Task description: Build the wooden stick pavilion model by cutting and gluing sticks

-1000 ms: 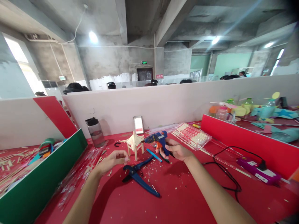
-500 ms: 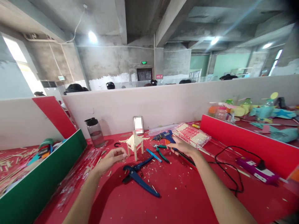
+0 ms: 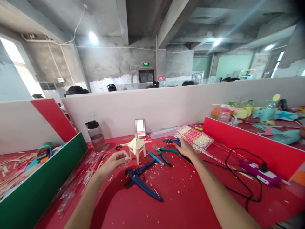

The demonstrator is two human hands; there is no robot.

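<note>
While the left hand (image 3: 116,161) rests close to the pavilion model (image 3: 136,146) at its 8 o'clock, the right hand (image 3: 187,149) grasps a hot-glue gun (image 3: 174,141) out at 3 o'clock. Taking that model as the centre of the dial, it stands upright on its legs on the red tabletop (image 3: 186,206), its pale stick roof rising to a peak with thin ends jutting out at the eaves. The left fingers are curled inward near the thumb; whether their tips meet cannot be told. The right fingers are wrapped around the gun's rear end, largely covering it, and its nozzle points towards 9 o'clock.

Just below the model, at 6 o'clock, lies a blue pipe cutter (image 3: 144,186) with its handles spread. At 4 o'clock comes a light-blue rod (image 3: 156,158), and just beyond it are green-handled pliers (image 3: 170,150). Packed wooden sticks (image 3: 194,138) lie past the gun, between 2 and 3 o'clock. A black-lidded water bottle (image 3: 97,137), partly filled, stands at 10 o'clock against the white partition (image 3: 171,108). Well off, between 3 and 4 o'clock, a purple power strip (image 3: 252,169) holds a black plug.
</note>
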